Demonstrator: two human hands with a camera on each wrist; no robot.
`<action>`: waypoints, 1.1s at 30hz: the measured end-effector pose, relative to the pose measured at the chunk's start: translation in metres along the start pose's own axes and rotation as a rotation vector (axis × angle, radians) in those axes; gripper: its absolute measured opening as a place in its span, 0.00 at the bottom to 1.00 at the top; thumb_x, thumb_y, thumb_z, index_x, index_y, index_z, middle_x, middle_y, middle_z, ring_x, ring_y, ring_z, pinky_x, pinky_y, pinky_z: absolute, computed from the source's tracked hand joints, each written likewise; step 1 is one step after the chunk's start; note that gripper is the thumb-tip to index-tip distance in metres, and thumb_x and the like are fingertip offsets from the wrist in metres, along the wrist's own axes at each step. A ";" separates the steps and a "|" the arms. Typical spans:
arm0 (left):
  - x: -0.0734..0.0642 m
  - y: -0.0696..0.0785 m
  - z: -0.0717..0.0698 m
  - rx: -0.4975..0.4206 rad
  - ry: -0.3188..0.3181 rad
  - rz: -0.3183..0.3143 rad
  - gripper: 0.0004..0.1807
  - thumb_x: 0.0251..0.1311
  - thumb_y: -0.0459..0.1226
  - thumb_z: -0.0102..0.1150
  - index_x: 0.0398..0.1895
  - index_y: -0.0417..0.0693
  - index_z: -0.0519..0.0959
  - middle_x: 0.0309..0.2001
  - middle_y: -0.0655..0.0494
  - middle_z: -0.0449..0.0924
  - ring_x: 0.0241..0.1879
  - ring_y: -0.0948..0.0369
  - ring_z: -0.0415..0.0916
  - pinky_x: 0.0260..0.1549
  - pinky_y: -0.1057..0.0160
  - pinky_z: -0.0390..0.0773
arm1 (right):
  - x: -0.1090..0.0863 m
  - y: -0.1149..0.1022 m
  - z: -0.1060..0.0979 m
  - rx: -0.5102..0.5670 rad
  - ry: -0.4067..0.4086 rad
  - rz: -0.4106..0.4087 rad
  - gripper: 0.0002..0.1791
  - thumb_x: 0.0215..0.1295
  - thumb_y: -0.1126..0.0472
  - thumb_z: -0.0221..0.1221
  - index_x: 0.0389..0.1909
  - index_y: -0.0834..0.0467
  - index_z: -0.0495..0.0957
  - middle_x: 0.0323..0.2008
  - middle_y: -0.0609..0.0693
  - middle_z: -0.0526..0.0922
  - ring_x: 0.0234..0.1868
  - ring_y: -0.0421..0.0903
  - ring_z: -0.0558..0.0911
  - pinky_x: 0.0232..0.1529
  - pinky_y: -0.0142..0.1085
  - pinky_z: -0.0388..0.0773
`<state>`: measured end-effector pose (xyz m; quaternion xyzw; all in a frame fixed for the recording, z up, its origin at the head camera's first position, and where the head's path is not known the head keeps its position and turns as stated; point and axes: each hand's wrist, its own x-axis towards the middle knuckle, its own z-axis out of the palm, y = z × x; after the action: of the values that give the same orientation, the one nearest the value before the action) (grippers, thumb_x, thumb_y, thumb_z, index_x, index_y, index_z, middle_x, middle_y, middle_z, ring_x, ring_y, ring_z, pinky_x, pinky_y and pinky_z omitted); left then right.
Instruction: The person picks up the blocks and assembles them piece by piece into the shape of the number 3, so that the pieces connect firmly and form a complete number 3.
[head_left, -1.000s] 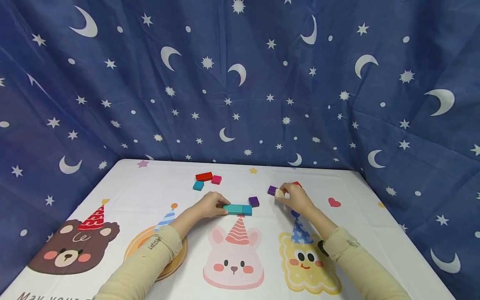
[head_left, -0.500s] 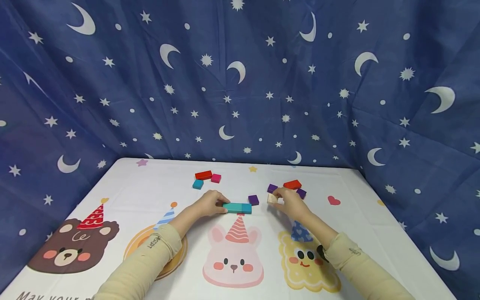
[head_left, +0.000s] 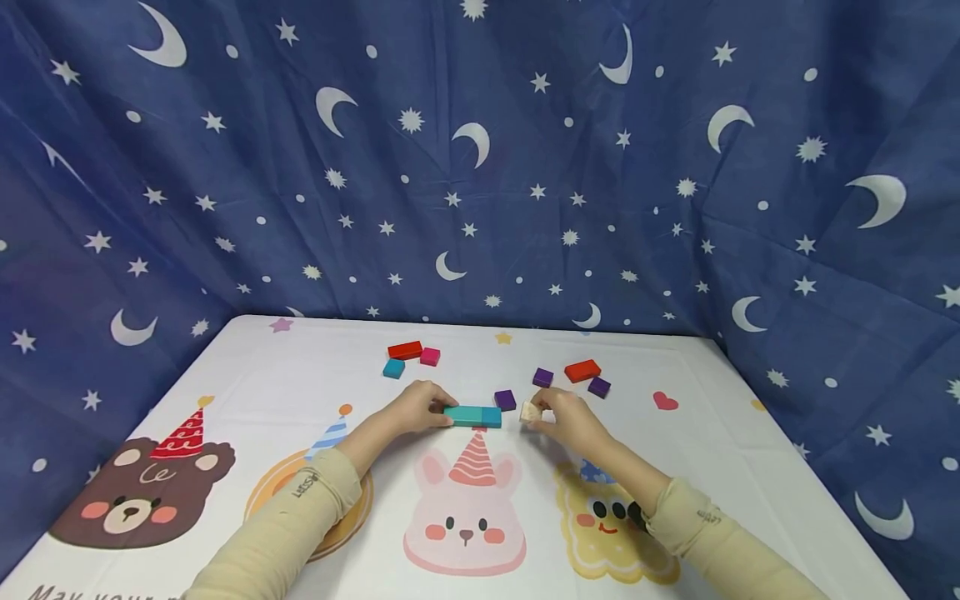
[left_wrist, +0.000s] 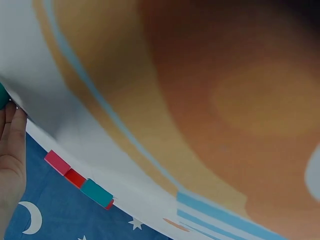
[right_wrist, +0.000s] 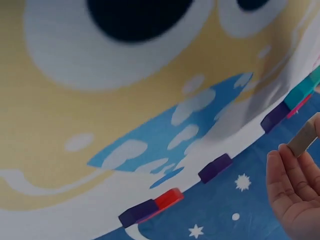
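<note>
My left hand (head_left: 415, 407) grips the left end of a long teal block (head_left: 462, 416) between thumb and fingers. Flush with that block's right end lies a blue block (head_left: 491, 417). Just right of this row, my right hand (head_left: 568, 419) pinches a small pale wooden block (head_left: 530, 412); the right wrist view shows the wooden block (right_wrist: 302, 139) between thumb and fingertips. Behind the row's right end sits a purple block (head_left: 505, 401). In the left wrist view only part of my left hand (left_wrist: 11, 150) shows, at the left edge.
Farther back on the left are a red block (head_left: 405, 350), a pink block (head_left: 430, 357) and a small blue block (head_left: 393, 368). Back right lie another red block (head_left: 582, 371) and two purple blocks, one left of it (head_left: 543, 377). A starry curtain (head_left: 480, 208) hangs behind the table.
My right hand has carried the wooden block left and toward me, from beside the back purple block to near the row's right end. My left hand has stayed on the teal block.
</note>
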<state>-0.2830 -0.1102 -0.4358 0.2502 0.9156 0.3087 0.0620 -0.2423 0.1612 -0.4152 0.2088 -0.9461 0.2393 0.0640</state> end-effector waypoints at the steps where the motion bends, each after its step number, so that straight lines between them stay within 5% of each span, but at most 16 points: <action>1: 0.001 0.000 0.000 0.003 -0.003 0.009 0.15 0.52 0.33 0.67 0.44 0.39 0.83 0.43 0.48 0.85 0.42 0.58 0.76 0.48 0.56 0.76 | -0.001 -0.001 0.000 0.006 -0.003 0.008 0.10 0.49 0.63 0.69 0.33 0.58 0.79 0.34 0.50 0.83 0.40 0.47 0.81 0.46 0.41 0.79; 13: 0.000 0.001 0.000 0.017 -0.004 0.012 0.15 0.52 0.34 0.67 0.44 0.39 0.83 0.42 0.48 0.85 0.42 0.58 0.76 0.48 0.56 0.76 | -0.001 -0.012 0.017 0.072 -0.091 0.043 0.12 0.49 0.65 0.70 0.33 0.60 0.78 0.33 0.50 0.81 0.35 0.43 0.76 0.43 0.39 0.79; 33: 0.002 0.002 -0.002 0.012 0.003 -0.006 0.15 0.52 0.34 0.67 0.44 0.40 0.84 0.43 0.49 0.85 0.41 0.59 0.75 0.48 0.57 0.76 | 0.012 -0.016 0.029 -0.027 -0.211 -0.003 0.14 0.49 0.62 0.70 0.32 0.61 0.77 0.26 0.47 0.75 0.28 0.41 0.69 0.32 0.31 0.68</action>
<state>-0.2842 -0.1088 -0.4330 0.2472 0.9184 0.3031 0.0603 -0.2474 0.1302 -0.4308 0.2334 -0.9503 0.2034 -0.0329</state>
